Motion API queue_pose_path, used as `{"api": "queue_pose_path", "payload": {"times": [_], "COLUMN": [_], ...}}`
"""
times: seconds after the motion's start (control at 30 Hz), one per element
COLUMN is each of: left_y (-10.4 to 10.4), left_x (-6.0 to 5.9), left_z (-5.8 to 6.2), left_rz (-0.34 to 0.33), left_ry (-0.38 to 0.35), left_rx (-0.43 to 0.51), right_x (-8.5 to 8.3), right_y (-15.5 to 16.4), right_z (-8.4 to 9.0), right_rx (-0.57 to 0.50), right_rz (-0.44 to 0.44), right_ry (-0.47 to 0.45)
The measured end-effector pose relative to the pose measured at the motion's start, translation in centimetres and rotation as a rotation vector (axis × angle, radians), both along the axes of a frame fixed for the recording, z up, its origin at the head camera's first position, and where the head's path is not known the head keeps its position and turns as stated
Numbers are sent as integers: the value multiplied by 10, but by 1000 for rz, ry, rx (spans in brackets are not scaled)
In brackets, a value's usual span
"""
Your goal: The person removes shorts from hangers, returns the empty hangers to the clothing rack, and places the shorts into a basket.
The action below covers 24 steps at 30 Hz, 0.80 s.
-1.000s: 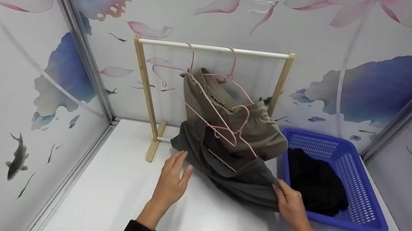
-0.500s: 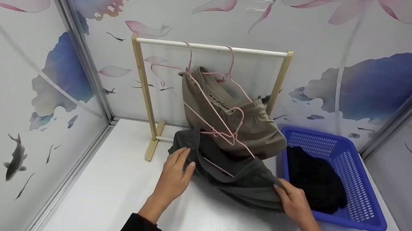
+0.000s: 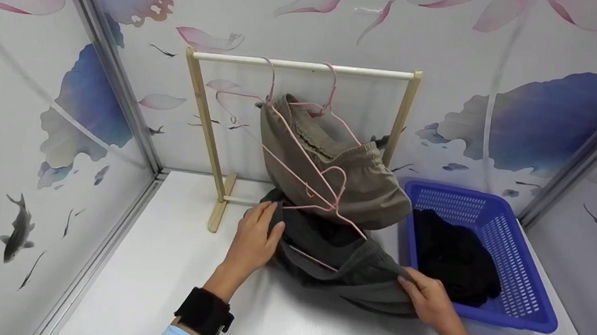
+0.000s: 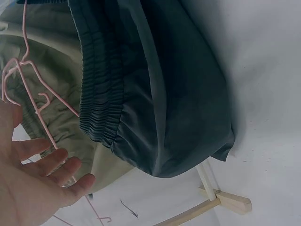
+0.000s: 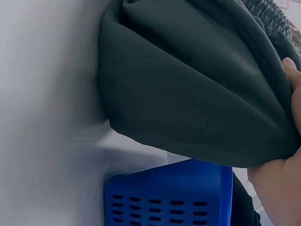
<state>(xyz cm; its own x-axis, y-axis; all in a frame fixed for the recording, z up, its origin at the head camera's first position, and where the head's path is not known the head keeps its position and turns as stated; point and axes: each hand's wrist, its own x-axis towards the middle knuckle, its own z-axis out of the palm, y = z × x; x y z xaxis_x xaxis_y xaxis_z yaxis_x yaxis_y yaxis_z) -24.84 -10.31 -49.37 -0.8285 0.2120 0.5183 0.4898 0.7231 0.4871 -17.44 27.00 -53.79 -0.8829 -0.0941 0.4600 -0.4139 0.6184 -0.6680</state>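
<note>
Left hand [image 3: 254, 240] flat, fingers straight, on dark grey shorts [image 3: 345, 255] on white tabletop [image 3: 164, 284]. Right hand [image 3: 426, 297] pinching same shorts' edge, beside blue basket [image 3: 522, 278].

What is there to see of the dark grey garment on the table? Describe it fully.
The dark grey garment is a soft, matte cloth piece with a gathered elastic waistband, lying crumpled on the white table below the rack. A pink hanger is threaded through it. The left hand rests on its left edge with straight fingers; the right hand pinches its right end beside the blue basket. The khaki garment overhangs it.
</note>
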Motion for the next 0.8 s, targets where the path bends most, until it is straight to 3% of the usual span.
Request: {"api": "queue_pose_path", "payload": {"times": [0.37, 0.7, 0.8], "left_y": [3, 1, 0], "left_x": [-19, -29, -31], "left_z": [-12, -21, -23], "left_rz": [21, 36, 52], "left_ry": [-97, -330, -369], "left_rx": [-38, -107, -125], "right_x": [1, 1, 0], "right_y": [7, 11, 13], "right_z": [-4, -5, -3], "right_rx": [-25, -10, -14], "right_rz": [49, 148, 164], "right_ry": [-92, -169, -190]}}
